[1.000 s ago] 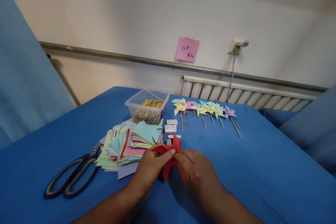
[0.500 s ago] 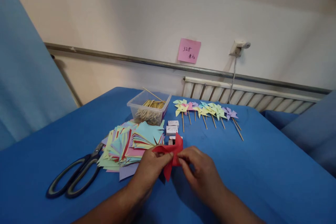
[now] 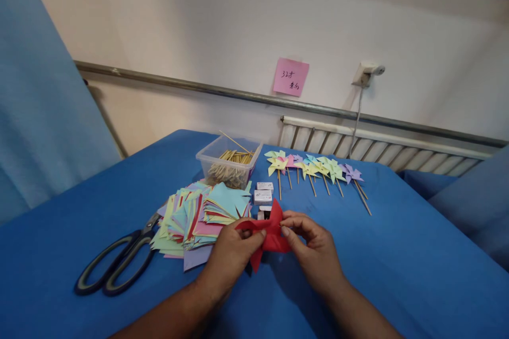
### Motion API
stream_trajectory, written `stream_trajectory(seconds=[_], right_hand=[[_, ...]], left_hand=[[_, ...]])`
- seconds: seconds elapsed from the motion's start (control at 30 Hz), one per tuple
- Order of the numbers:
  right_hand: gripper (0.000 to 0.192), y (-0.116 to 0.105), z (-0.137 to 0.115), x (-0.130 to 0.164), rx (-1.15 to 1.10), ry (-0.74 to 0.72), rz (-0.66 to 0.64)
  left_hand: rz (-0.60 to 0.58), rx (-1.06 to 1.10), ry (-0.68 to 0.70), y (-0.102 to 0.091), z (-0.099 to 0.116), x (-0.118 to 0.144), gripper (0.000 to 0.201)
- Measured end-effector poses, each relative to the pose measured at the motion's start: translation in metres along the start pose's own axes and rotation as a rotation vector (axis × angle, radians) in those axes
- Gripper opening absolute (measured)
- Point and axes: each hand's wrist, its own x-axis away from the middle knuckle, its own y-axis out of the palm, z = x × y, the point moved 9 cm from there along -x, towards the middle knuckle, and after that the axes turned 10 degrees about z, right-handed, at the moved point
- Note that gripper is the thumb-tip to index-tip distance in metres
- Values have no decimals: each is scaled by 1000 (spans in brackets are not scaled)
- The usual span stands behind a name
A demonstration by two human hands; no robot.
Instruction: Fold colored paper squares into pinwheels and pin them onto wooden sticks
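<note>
Both hands, left hand (image 3: 233, 251) and right hand (image 3: 314, 246), are lifting slightly, pinching the red paper pinwheel (image 3: 267, 234) above the worktop (image 3: 397, 275); folding is unfinished, no stick yet. Beyond, cut paper squares (image 3: 199, 214) are waiting; finished pinwheels (image 3: 314, 167) are lying farther back.

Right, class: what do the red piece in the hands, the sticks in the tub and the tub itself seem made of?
Red piece: thin matte paper, judging by its sharp folds.
Sticks: pale, slim, probably wood or bamboo.
Tub: clear, slightly glossy plastic; its contents show through.
</note>
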Motion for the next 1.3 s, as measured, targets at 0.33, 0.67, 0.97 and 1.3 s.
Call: stream_trajectory(seconds=[0.33,0.67,0.97,1.3], right_hand=[[12,8,7,4,-41,67,-43],[14,18,20,10,-109,211,-121],[10,13,7,8,60,87,-100],[11,14,-12,11,146,-51,-88]], left_hand=[[-20,-23,-21,2,2,1,13],[-9,4,-25,3,4,4,12],[-64,31,-36,7,6,5,14],[-34,-10,-11,4,4,4,17]])
